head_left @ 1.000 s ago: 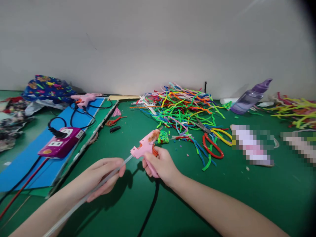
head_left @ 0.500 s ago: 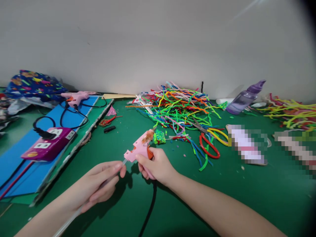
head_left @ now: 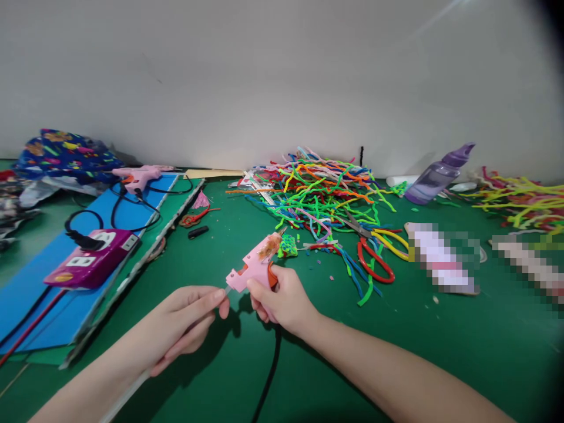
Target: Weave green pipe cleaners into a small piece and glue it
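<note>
A pink hot glue gun with an orange trigger and brown residue near its nozzle is gripped by the handle in my right hand. Its black cord hangs down toward the lower edge. My left hand pinches a long clear glue stick, whose front end sits at the back opening of the gun. The rest of the stick runs under my left palm and along the forearm. Just beyond the nozzle lies a small green-and-blue woven piece, apart from both hands.
Behind is a heap of colourful pipe cleaners, with red-and-yellow scissors at its right. A purple bottle leans farther back. At left, a purple power strip and a second pink glue gun rest on a blue board.
Both hands and the glue gun appear slightly farther right, along with the whole scene. My left fingers are closer to the back of the gun, so less glue stick shows between them.
</note>
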Motion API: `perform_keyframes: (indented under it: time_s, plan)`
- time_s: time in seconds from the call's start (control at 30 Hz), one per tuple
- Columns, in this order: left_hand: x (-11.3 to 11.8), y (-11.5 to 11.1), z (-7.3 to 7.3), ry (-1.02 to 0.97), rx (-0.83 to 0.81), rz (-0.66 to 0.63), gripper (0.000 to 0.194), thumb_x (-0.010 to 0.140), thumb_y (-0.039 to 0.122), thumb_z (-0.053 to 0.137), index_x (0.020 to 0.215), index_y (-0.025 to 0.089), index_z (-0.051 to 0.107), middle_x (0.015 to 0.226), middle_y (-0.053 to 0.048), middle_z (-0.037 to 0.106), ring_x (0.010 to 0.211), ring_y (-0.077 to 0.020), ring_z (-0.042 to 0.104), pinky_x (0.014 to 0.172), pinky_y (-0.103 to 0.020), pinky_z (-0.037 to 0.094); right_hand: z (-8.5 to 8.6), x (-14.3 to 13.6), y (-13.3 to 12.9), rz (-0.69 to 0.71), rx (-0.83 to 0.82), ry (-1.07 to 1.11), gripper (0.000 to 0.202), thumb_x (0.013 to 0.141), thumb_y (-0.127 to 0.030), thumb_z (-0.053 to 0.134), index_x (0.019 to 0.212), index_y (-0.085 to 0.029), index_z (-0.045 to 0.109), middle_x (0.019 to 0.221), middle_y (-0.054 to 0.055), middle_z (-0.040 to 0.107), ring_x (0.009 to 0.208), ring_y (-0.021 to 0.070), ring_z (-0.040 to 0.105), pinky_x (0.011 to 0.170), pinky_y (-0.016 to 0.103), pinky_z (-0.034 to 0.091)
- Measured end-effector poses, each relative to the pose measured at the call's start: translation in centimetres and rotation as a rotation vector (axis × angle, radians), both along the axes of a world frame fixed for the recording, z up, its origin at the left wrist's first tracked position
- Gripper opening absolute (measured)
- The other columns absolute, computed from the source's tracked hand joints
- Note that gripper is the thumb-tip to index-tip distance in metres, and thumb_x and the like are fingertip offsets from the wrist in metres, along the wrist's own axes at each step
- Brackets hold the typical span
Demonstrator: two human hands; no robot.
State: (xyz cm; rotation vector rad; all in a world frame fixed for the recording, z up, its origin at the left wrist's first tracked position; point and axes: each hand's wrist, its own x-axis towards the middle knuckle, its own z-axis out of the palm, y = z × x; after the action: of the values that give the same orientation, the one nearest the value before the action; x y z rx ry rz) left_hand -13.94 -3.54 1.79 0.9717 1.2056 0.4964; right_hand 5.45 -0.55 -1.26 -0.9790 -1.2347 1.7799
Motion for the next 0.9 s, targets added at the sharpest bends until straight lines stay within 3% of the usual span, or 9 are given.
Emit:
perform_keyframes:
  time_s: [0.2,0.57,0.77,0.9]
  plan:
    - [0.4,0.0,0.5,-0.024,-0.002,0.030,0.037,0.088,0.049,0.045,0.076,0.016,0.057,0.027,0.011,0.029,0.024,-0.0020,0.016,0.034,-0.017,0.013,0.0,-0.1,0.1,-0.006,0.015,-0.020,0.025,0.079,-0.036,0.058,0.067,-0.018,0.048,0.048,-0.007,0.050,0.034,0.0044,0.043,0.032,0.015,0.034]
    - [0.0,-0.2,0.0,-0.020,-0.008,0.040,0.036,0.089,0.047,0.045,0.077,0.016,0.058,0.028,0.012,0.028,0.025,-0.0025,0.014,0.035,-0.018,0.012,0.3,0.0,-0.1,0.013,0.011,-0.056,0.025,0.079,-0.039,0.058,0.069,-0.018,0.048,0.050,-0.007,0.049,0.035,0.0043,0.043,0.033,0.016,0.034]
    - [0.1,0.6,0.2,-0.126,-0.029,0.024,0.037,0.090,0.046,0.043,0.076,0.015,0.057,0.027,0.012,0.028,0.022,-0.0012,0.016,0.033,-0.016,0.010,1.0,0.0,0.3,0.029,0.020,-0.088,0.030,0.082,-0.041,0.054,0.064,-0.017,0.047,0.047,-0.006,0.050,0.033,0.0034,0.043,0.032,0.014,0.033]
    - [0.0,1.0,-0.1,-0.181,-0.033,0.032,0.038,0.092,0.045,0.040,0.073,0.015,0.054,0.028,0.012,0.028,0.021,-0.0009,0.019,0.032,-0.016,0.010,1.3,0.1,0.5,0.024,-0.010,-0.068,0.028,0.083,-0.043,0.053,0.072,-0.017,0.049,0.053,-0.005,0.052,0.037,0.0048,0.047,0.033,0.014,0.035]
